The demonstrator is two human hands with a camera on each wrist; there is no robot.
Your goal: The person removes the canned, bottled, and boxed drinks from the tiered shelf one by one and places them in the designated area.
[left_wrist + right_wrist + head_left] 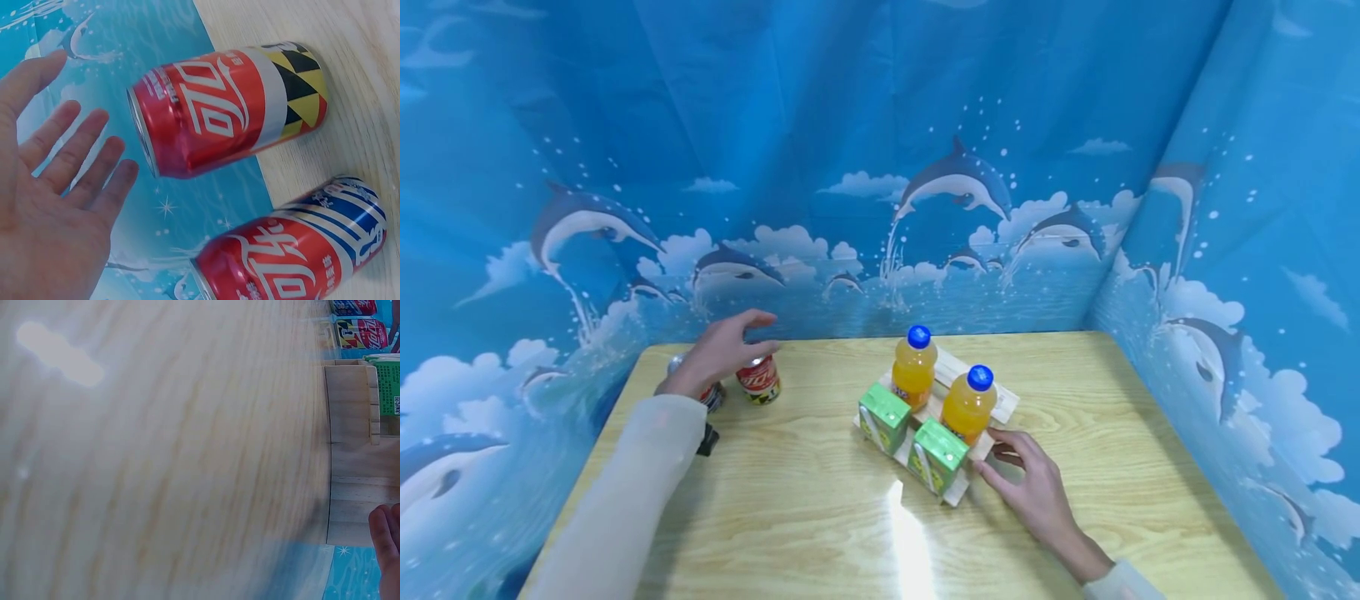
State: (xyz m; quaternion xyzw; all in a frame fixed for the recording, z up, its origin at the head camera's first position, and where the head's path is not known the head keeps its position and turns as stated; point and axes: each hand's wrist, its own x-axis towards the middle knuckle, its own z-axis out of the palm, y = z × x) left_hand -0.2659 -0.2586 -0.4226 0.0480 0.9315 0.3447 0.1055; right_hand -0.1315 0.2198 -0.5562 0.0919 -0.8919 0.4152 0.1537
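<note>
My left hand [722, 350] hovers at a red soda can [760, 382], thumb and fingers spread apart. In the left wrist view, a gap shows between its fingers and that can's top [212, 112]. A second red soda can [294, 256] with blue-and-white stripes stands beside it, partly covered by the left arm in the head view. My right hand [1026, 487] holds the right side of a light wooden rack [353, 469] between thumb and fingers. Two orange drink bottles [913, 373] with blue caps stand in the rack, behind two green drink cartons [883, 421].
The light wood table [805, 517] has a bright glare streak near its front. Behind it and at the sides hang blue dolphin-print curtains [820, 100]. A small black piece [707, 440] shows beside the left wrist.
</note>
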